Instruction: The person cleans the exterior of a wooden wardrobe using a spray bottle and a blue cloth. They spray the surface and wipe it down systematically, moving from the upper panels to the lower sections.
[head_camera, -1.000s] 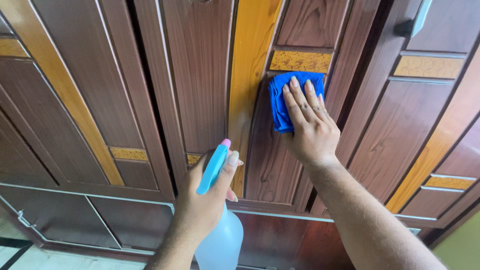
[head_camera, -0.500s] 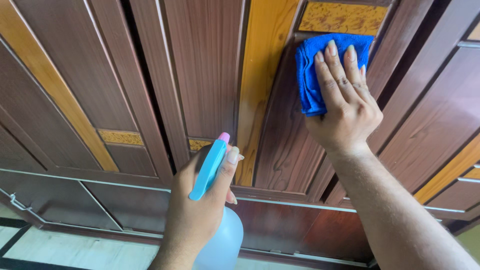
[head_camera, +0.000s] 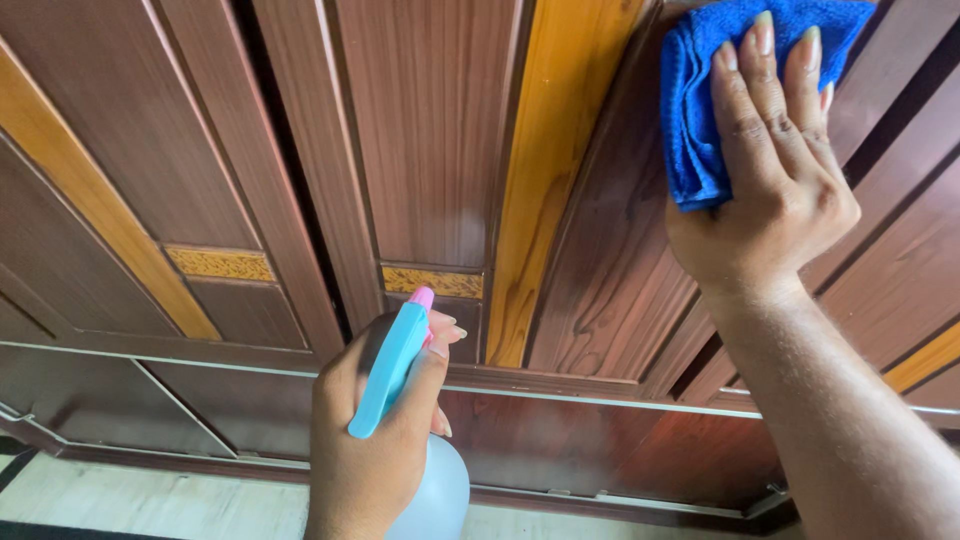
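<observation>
My right hand (head_camera: 775, 170) presses a folded blue cloth (head_camera: 700, 100) flat against a dark brown wooden wardrobe door (head_camera: 430, 130), at the top right of the view. The fingers lie spread over the cloth. Lower down, near the middle, my left hand (head_camera: 365, 430) grips a clear spray bottle (head_camera: 432, 495) with a light blue head (head_camera: 390, 370) and a pink nozzle tip. The nozzle points at the door panel, close to a vertical yellow-orange inlay strip (head_camera: 550, 170).
The wardrobe front fills the view, with several brown panels, yellow-orange strips and small speckled yellow insets (head_camera: 220, 264). A lower drawer section (head_camera: 600, 440) runs beneath the doors. Pale floor tiles (head_camera: 150, 505) show at the bottom left.
My right hand with the cloth has shifted up and to the right in the view. The left hand with the bottle sits slightly lower and further left.
</observation>
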